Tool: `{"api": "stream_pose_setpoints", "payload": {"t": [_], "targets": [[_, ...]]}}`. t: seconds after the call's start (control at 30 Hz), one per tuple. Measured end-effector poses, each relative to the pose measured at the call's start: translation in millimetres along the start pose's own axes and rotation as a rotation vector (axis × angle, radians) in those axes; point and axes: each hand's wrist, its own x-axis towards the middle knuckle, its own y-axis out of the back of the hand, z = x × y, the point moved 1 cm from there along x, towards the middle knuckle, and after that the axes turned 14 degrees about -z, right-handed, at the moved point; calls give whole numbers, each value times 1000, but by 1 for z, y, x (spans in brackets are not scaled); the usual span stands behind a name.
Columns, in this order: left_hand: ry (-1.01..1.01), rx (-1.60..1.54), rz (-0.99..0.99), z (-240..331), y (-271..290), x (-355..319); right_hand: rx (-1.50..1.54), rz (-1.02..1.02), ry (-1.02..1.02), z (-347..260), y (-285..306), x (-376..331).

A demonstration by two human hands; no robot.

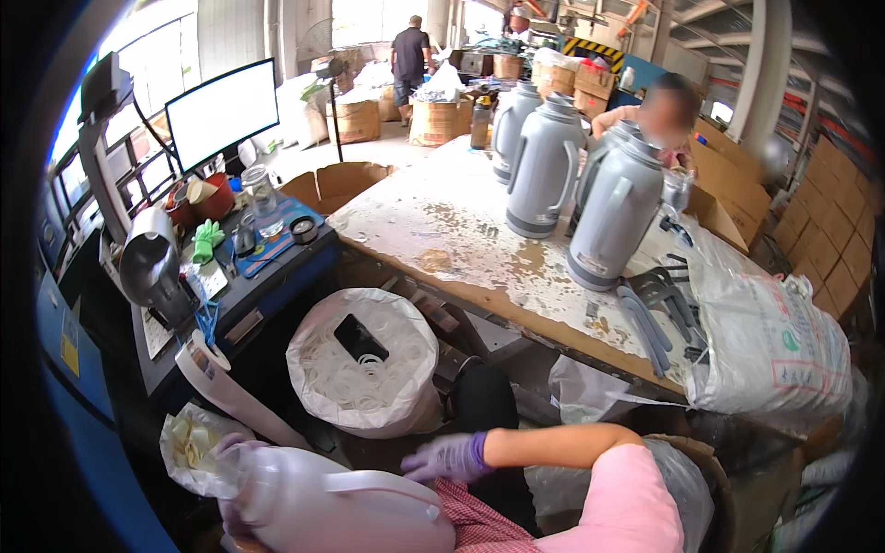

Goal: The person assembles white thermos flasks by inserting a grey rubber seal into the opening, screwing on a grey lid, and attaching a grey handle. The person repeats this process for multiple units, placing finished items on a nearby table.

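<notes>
A pale grey-lilac vacuum jug (341, 502) lies tilted across my lap, its mouth toward the left and its long handle (387, 485) facing up. My left hand (238, 527), in a purplish glove, grips it at the neck end; part of that hand is hidden by the jug. My right hand (450, 458), in a grey and purple knit glove, hovers just beyond the handle with fingers stretched out and nothing in them. Ahead of me stands a white sack (313, 346) full of clear rings, with a black phone (361, 338) on top.
Several grey vacuum jugs (616, 212) stand on the worn white table (415, 217). Loose grey handles (650, 327) and a stuffed white woven bag (765, 323) lie at its right end. A monitor (223, 115) and blue bench (304, 253) are left. A co-worker (668, 111) sits across the table.
</notes>
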Motion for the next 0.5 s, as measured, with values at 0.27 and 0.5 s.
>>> {"api": "stream_pose_setpoints", "payload": {"t": [0.27, 0.5], "targets": [[425, -116, -273, -3, -19, 60, 347, 775, 31, -48, 122, 52], [413, 100, -501, -5, -15, 84, 334, 733, 300, -45, 137, 70]]}}
